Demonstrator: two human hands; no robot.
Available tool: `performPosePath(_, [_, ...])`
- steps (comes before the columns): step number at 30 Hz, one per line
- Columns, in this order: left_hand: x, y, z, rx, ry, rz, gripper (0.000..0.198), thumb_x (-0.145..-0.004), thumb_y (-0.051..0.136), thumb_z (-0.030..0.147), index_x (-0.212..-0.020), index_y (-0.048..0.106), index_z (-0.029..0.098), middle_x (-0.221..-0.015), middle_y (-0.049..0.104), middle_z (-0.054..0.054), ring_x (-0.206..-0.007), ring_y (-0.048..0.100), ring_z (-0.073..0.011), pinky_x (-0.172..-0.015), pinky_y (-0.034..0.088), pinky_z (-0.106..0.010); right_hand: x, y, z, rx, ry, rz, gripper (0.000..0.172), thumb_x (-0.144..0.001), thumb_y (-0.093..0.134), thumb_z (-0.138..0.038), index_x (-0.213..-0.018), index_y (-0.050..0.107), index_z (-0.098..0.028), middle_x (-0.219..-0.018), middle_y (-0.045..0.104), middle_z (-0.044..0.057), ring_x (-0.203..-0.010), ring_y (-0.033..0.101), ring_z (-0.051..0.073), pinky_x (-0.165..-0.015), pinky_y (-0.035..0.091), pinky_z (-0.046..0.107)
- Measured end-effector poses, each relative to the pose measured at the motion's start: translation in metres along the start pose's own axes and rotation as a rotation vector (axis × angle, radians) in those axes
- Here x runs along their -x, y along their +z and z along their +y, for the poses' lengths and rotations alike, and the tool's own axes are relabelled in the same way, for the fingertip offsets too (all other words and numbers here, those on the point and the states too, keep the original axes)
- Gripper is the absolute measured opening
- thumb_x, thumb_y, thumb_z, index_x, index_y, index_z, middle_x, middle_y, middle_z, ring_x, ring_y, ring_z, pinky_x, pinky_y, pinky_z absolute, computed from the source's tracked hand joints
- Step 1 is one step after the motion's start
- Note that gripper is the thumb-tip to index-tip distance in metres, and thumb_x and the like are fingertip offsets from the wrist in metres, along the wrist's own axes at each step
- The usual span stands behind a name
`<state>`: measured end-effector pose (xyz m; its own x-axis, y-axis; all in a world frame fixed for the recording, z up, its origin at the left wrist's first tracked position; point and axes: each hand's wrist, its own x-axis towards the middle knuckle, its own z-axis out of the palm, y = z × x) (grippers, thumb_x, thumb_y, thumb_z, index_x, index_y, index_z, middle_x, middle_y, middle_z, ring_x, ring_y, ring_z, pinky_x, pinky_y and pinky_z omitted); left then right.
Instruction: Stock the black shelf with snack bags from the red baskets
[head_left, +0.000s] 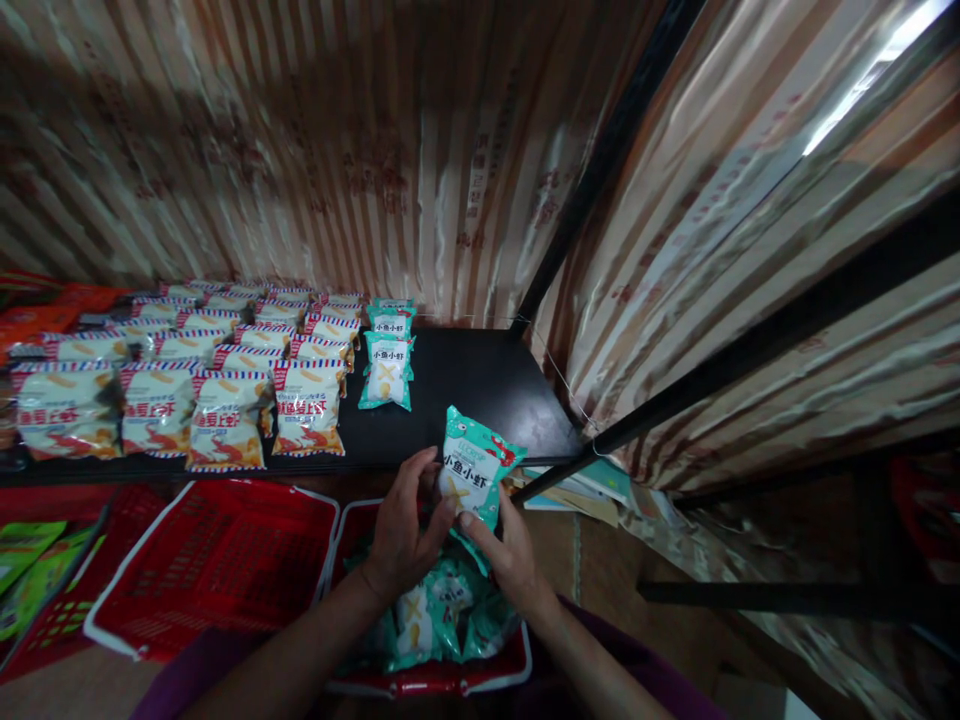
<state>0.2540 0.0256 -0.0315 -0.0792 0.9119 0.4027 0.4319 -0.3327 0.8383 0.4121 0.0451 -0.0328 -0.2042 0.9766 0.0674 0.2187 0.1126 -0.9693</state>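
Observation:
Between my two hands is a teal and white snack bag [472,465], tilted, just in front of the black shelf [465,375]. My left hand [409,525] grips its left side, the thumb pressed on the front. At the lower right edge my right hand [514,555] is closed on the same bag, thumb across its face. Below my hands, a red basket [450,680] holds several more teal snack bags [431,620]. On the shelf, a short row of matching teal bags [388,370] stands upright, one behind another.
Several rows of white and orange snack bags [229,420] fill the shelf's left part. A second red basket [232,550] sits below, with green packets [45,560] farther left. Black metal posts [600,180] rise at the right, before striped sheeting [300,130]. Papers [577,500] lie under the shelf.

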Motion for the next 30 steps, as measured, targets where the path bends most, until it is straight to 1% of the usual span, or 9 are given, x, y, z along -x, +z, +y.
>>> performPosePath(4, [0.001,-0.002,-0.003,0.003,-0.149,-0.064,0.049,-0.087,0.047,0.037,-0.129,0.040,0.014,-0.123,0.058,-0.015,-0.109,0.058,-0.0223,-0.094,0.045,-0.039,-0.003,0.000,0.004,-0.142,0.075,0.037,0.046,-0.078,0.061,-0.044,-0.116,0.057,-0.019,-0.110,0.068,0.009,-0.098,0.063,0.029,-0.084,0.051,0.039])
performPosePath(6, [0.002,-0.002,-0.005,0.012,-0.215,-0.096,0.050,-0.086,0.048,0.039,-0.129,0.041,0.014,-0.121,0.060,-0.014,-0.110,0.058,-0.0231,-0.094,0.045,-0.039,-0.007,0.001,0.005,-0.207,0.106,0.023,0.047,-0.079,0.062,-0.043,-0.120,0.055,-0.020,-0.114,0.067,0.009,-0.102,0.062,0.028,-0.087,0.050,0.040])
performPosePath(9, [0.002,0.000,-0.007,0.039,-0.281,-0.095,0.050,-0.085,0.048,0.038,-0.129,0.042,0.013,-0.121,0.060,-0.014,-0.110,0.058,-0.0233,-0.093,0.046,-0.038,-0.012,0.003,0.004,-0.238,0.088,0.045,0.054,-0.079,0.063,-0.041,-0.127,0.048,-0.022,-0.122,0.062,0.007,-0.110,0.058,0.027,-0.093,0.047,0.039])
performPosePath(12, [-0.003,-0.003,-0.006,0.056,-0.287,-0.045,0.048,-0.086,0.047,0.036,-0.128,0.043,0.013,-0.118,0.062,-0.013,-0.107,0.060,-0.0216,-0.092,0.047,-0.036,-0.019,0.008,0.001,-0.226,0.083,0.061,0.057,-0.078,0.064,-0.042,-0.128,0.046,-0.023,-0.123,0.061,0.006,-0.112,0.057,0.025,-0.092,0.048,0.038])
performPosePath(16, [-0.018,-0.015,-0.006,0.027,-0.265,0.072,0.048,-0.086,0.048,0.037,-0.128,0.043,0.014,-0.112,0.064,-0.011,-0.101,0.062,-0.0206,-0.090,0.048,-0.035,-0.038,0.023,-0.011,-0.344,0.099,-0.016,0.046,-0.077,0.065,-0.041,-0.118,0.051,-0.024,-0.117,0.065,0.005,-0.104,0.062,0.023,-0.090,0.050,0.037])
performPosePath(20, [-0.033,-0.024,-0.018,-0.050,-0.226,0.201,0.048,-0.087,0.045,0.035,-0.130,0.042,0.013,-0.120,0.060,-0.015,-0.112,0.057,-0.0225,-0.095,0.046,-0.038,-0.072,0.044,-0.022,-0.405,0.021,-0.048,0.043,-0.073,0.069,-0.039,-0.111,0.055,-0.023,-0.115,0.066,0.004,-0.103,0.062,0.023,-0.091,0.050,0.037])
performPosePath(23, [-0.039,-0.026,-0.031,-0.131,-0.216,0.277,0.048,-0.088,0.045,0.034,-0.130,0.041,0.011,-0.123,0.058,-0.017,-0.117,0.054,-0.0243,-0.098,0.043,-0.041,-0.095,0.057,-0.022,-0.364,0.007,-0.057,0.042,-0.072,0.068,-0.039,-0.108,0.057,-0.021,-0.109,0.068,0.005,-0.097,0.064,0.023,-0.088,0.051,0.038])
performPosePath(25, [-0.041,-0.027,-0.039,-0.172,-0.219,0.315,0.047,-0.088,0.044,0.032,-0.130,0.041,0.010,-0.124,0.057,-0.019,-0.118,0.054,-0.0255,-0.098,0.043,-0.044,-0.104,0.064,-0.019,-0.323,-0.003,-0.060,0.043,-0.072,0.067,-0.038,-0.110,0.056,-0.021,-0.109,0.068,0.006,-0.097,0.064,0.023,-0.087,0.051,0.038])
performPosePath(30, [-0.041,-0.026,-0.051,-0.241,-0.192,0.334,0.048,-0.088,0.042,0.026,-0.132,0.038,0.008,-0.128,0.053,-0.020,-0.119,0.052,-0.0261,-0.098,0.044,-0.045,-0.113,0.075,-0.010,-0.185,-0.074,-0.053,0.044,-0.076,0.063,-0.036,-0.116,0.055,-0.020,-0.112,0.067,0.006,-0.099,0.063,0.023,-0.087,0.051,0.038])
